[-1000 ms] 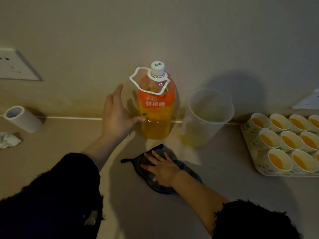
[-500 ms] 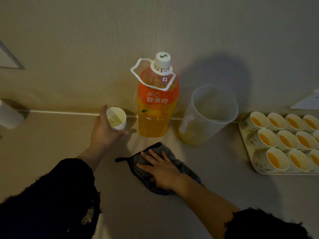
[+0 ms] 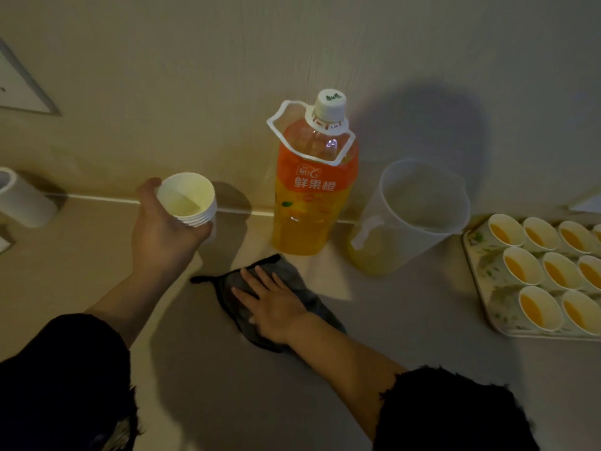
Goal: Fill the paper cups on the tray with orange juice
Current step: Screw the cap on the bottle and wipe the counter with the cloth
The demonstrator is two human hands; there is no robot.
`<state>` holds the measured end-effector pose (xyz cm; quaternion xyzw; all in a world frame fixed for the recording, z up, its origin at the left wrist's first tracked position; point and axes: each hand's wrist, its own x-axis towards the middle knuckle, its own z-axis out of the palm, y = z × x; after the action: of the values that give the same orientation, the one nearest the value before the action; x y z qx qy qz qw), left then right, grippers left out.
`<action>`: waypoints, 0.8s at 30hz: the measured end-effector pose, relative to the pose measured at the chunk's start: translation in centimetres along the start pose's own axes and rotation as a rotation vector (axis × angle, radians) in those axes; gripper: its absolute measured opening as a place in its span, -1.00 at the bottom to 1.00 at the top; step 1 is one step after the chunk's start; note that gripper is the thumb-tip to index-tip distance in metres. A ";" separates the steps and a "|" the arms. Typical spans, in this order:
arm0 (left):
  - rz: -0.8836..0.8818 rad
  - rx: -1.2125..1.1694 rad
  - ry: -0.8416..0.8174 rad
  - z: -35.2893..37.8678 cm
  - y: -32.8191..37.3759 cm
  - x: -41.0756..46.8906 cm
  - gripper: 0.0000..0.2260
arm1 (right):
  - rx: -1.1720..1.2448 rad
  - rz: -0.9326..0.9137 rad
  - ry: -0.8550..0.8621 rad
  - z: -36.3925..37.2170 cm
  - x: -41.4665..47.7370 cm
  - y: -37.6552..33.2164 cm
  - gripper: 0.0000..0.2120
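Orange juice (image 3: 515,265) fills the paper cups (image 3: 533,276) on the tray (image 3: 497,307) at the bench (image 3: 390,336) right edge | my left grip (image 3: 162,236) curls round a stack of white cups (image 3: 187,203) near the back edge | my right grip (image 3: 276,304) lies flat, fingers straight, on a grey cloth (image 3: 289,271) | juice bottle (image 3: 312,190) and jug (image 3: 413,216) stand at the back edge

Bottle (image 3: 313,190), 12 o'clock: orange label, white cap. Stacked cups (image 3: 187,198), 10 o'clock: white. Cloth (image 3: 294,276), centre: dark grey. Tray (image 3: 499,305), 3 o'clock: cream, green leaf print; tray cups (image 3: 548,302) white, juice (image 3: 530,312) orange.
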<state>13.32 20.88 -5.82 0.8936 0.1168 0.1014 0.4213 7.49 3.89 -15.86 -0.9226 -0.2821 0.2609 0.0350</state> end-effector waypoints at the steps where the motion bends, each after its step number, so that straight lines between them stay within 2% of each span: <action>1: 0.003 -0.020 0.022 -0.6 -0.1 -0.1 -0.17 | 0.017 0.018 -0.007 -0.7 1.2 -0.3 -0.40; 5: 0.039 -0.084 0.055 -2.4 -0.5 -0.4 -0.10 | 0.043 0.117 -0.031 -3.6 6.0 -0.8 -0.35; 11: 0.050 -0.076 0.044 -3.6 -1.3 -0.2 -0.14 | 0.017 0.147 -0.013 -5.7 10.3 0.4 -0.41; 14: 0.059 -0.080 0.040 -3.7 -1.4 0.2 -0.14 | -0.033 0.163 0.051 -5.7 11.3 0.7 -0.39; 19: 0.059 -0.095 0.016 -3.6 -1.3 0.5 -0.13 | 0.015 0.254 0.149 -5.1 12.3 -0.3 -0.40; 24: 0.072 -0.091 0.023 -3.7 -0.7 0.6 -0.15 | 0.080 0.267 0.011 -6.4 11.7 -1.1 -0.35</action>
<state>12.78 24.19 -4.07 0.8759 0.0846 0.1317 0.4564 18.35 11.63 -15.53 -0.9512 -0.1458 0.2694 0.0383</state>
